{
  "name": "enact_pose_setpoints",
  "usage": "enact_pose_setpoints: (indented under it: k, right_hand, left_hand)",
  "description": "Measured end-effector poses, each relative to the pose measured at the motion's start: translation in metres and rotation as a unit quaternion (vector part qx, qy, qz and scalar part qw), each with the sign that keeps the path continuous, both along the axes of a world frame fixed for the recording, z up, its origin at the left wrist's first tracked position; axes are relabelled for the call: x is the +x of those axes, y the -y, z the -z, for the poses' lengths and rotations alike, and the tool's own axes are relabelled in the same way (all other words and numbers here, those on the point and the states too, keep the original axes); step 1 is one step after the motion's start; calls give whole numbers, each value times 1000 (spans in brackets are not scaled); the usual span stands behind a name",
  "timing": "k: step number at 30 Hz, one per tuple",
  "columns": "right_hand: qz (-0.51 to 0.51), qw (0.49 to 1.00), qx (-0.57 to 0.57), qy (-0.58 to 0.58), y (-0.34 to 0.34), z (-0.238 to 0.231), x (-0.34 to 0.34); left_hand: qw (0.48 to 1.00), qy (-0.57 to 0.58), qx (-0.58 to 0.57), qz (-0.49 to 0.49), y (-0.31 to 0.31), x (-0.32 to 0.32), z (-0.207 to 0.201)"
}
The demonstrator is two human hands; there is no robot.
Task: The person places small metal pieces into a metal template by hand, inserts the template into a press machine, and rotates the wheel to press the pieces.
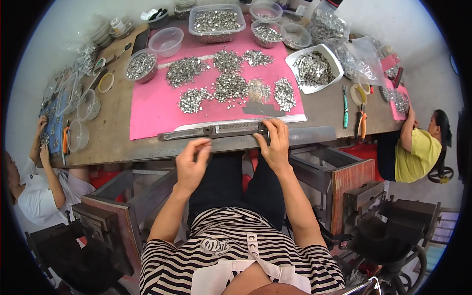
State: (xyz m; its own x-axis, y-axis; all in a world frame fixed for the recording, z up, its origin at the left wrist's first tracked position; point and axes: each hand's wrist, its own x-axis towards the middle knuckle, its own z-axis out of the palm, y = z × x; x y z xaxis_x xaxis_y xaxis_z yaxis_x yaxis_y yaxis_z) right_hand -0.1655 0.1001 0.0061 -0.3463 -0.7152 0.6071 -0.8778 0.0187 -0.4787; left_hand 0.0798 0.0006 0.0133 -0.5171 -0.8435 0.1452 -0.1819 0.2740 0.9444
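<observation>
A long dark metal strip jig (236, 127) lies along the front edge of the table, with a row of small parts in its middle. My right hand (276, 146) grips the black block near the jig's right end, its thumb in front and its fingers over the top. My left hand (191, 164) is raised just in front of the jig, left of its middle. Its fingers are curled toward the thumb and slightly blurred; anything between them is too small to make out. Behind the jig, piles of small shiny metal pieces (230, 86) cover a pink mat (152, 110).
Behind the piles stand a clear tub (216, 34) of metal pieces and an empty round bowl (166, 42). A white tray (337, 66) sits right, near orange-handled pliers (362, 120) and a teal tool (345, 105). Co-workers sit at left (44, 191) and right (418, 152).
</observation>
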Motion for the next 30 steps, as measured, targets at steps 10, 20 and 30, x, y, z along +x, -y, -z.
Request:
enact_pose_setpoints:
  k: [10, 20, 30]
  right_hand:
    - [-63, 991, 38, -115, 16, -24, -17]
    - [-234, 932, 113, -252, 31, -43, -47]
    - [-248, 946, 100, -183, 33, -38, -49]
  left_hand:
    - [926, 146, -347, 1, 32, -43, -5]
    - [927, 129, -353, -7, 34, -45, -2]
    - [929, 130, -347, -10, 33, -44, -1]
